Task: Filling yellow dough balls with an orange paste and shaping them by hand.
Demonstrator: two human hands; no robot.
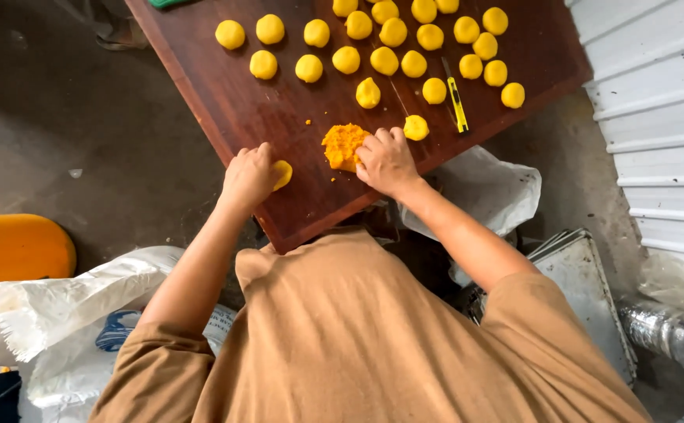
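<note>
My left hand closes around a small yellow dough piece near the front edge of a dark wooden board. My right hand rests on a crumbly orange dough lump, its fingers pinching at the lump's right side. One yellow ball lies just right of that hand. Several more yellow dough balls sit in rows across the far part of the board.
A yellow utility knife lies among the balls at the right. White plastic bags lie on the floor at left, near an orange object. A metal tray and a foil duct are at right.
</note>
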